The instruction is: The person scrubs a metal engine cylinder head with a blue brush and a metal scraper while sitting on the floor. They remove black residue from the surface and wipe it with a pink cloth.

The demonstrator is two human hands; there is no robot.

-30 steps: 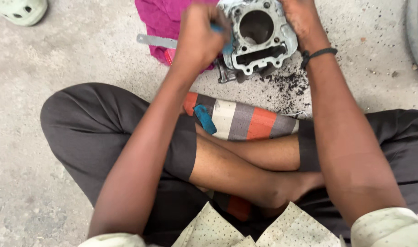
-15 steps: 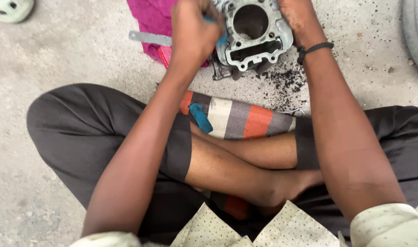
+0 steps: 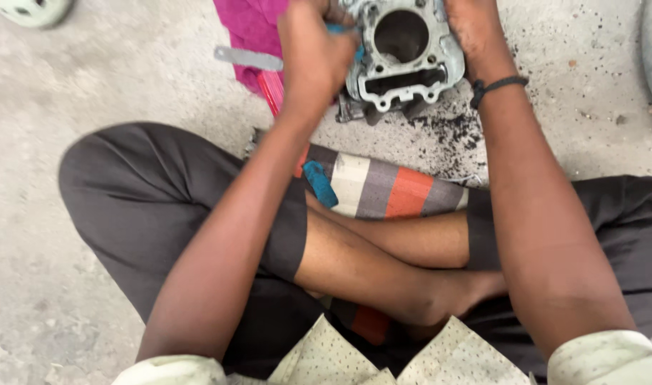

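— Where's the engine cylinder block (image 3: 404,53)?
— On the concrete floor (image 3: 126,85), beside a pink cloth (image 3: 251,28).
— The hands?
— Left hand (image 3: 313,50) fisted around a blue tool (image 3: 347,43) at its edge; right hand (image 3: 472,28) clasps its side.

Engine cylinder (image 3: 404,53) stands between left hand (image 3: 313,53) and right hand (image 3: 472,28).

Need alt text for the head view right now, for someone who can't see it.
A person sitting cross-legged on a concrete floor steadies a grey metal engine cylinder block with the right hand while the left hand presses a blue tool against its edge. A pink cloth lies behind, black debris beside it.
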